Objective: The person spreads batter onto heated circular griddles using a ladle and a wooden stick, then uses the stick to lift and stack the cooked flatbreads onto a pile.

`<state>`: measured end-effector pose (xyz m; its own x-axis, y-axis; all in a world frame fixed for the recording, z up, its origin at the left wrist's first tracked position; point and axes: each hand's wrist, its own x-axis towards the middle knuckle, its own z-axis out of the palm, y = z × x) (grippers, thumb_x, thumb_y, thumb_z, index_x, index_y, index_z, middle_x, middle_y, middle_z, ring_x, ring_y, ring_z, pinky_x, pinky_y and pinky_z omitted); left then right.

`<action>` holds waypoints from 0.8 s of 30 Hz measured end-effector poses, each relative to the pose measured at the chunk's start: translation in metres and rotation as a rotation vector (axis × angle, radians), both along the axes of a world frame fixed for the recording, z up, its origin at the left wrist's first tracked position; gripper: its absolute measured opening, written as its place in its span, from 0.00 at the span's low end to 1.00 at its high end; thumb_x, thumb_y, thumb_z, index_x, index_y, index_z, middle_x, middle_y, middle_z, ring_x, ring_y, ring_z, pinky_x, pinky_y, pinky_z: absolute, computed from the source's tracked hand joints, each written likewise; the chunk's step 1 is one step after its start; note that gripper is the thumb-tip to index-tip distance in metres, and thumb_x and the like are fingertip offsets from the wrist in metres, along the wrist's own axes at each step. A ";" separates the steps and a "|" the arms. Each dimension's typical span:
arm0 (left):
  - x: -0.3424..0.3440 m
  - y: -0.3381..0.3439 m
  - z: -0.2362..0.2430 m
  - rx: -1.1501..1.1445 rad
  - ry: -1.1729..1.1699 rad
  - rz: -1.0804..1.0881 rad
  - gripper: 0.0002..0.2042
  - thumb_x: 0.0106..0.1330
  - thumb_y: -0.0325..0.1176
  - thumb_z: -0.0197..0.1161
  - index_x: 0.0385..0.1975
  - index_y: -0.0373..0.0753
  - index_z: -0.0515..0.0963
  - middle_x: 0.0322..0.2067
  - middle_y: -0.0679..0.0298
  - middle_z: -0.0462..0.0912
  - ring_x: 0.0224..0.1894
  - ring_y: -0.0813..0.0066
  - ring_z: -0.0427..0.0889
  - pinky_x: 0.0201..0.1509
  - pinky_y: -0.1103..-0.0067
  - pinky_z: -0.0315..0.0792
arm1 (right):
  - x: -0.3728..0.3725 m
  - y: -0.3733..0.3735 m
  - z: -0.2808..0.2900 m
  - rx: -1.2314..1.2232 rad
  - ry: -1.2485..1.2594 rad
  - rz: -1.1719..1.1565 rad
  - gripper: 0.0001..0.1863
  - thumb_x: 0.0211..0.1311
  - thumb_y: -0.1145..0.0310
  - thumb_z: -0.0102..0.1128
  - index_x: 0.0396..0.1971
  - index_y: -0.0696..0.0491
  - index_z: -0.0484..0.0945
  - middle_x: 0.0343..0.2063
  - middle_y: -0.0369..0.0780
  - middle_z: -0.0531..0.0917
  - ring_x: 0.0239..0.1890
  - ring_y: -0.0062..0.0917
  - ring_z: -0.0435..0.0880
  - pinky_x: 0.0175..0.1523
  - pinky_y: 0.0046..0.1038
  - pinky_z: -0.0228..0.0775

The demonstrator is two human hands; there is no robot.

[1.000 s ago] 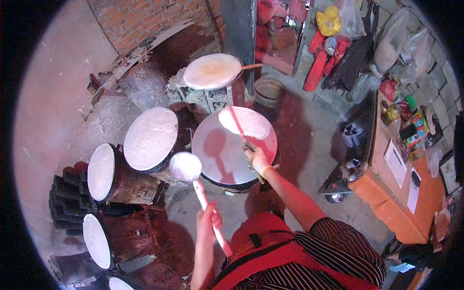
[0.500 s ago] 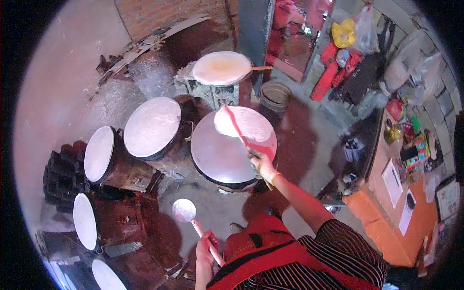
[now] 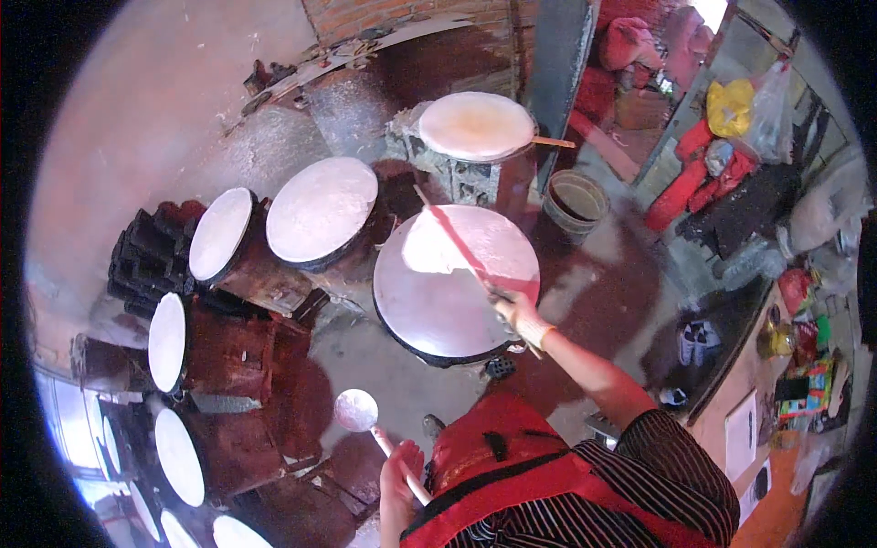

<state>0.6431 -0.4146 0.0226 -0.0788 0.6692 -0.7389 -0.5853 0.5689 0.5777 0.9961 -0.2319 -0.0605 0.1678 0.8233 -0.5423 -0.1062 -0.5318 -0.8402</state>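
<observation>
Grey floor (image 3: 365, 370); round griddle (image 3: 443, 315), partly white-coated (otherwise smooth grey).

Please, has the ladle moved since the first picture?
Yes. Judged against the round griddle, the ladle moved away, toward the lower edge of the view.

We see stack of black blocks (image 3: 146, 265), left of frame; reddish brick wall (image 3: 365, 16), top; round brownish bucket (image 3: 578, 222), right of upper centre; crumpled yellow plastic bag (image 3: 730, 108), upper right; pale shoes (image 3: 697, 343), right.
</observation>
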 end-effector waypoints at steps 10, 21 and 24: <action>0.041 -0.027 0.001 -0.084 -0.028 0.197 0.09 0.65 0.29 0.60 0.43 0.36 0.75 0.36 0.60 0.80 0.40 0.63 0.82 0.51 0.71 0.79 | 0.085 -0.045 0.051 -0.224 0.130 0.229 0.21 0.71 0.70 0.48 0.61 0.38 0.73 0.12 0.29 0.69 0.08 0.13 0.63 0.10 0.21 0.50; 0.084 -0.027 0.043 -0.039 0.145 0.227 0.09 0.64 0.31 0.62 0.41 0.37 0.79 0.36 0.59 0.84 0.41 0.63 0.84 0.51 0.69 0.79 | 0.075 -0.004 -0.019 0.009 0.064 0.505 0.21 0.66 0.70 0.56 0.58 0.41 0.77 0.14 0.27 0.70 0.11 0.13 0.63 0.15 0.21 0.55; 0.081 -0.042 0.035 -0.146 0.157 0.179 0.12 0.67 0.33 0.61 0.47 0.35 0.77 0.43 0.57 0.83 0.46 0.64 0.83 0.53 0.70 0.78 | 0.106 -0.009 0.019 -0.135 0.129 0.531 0.23 0.66 0.71 0.52 0.61 0.44 0.74 0.13 0.27 0.71 0.09 0.13 0.61 0.12 0.22 0.53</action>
<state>0.7239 -0.4564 0.0574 -0.3069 0.5217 -0.7961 -0.5938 0.5488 0.5885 1.1021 -0.2406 -0.0416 -0.3251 0.6985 -0.6375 0.1078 -0.6423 -0.7588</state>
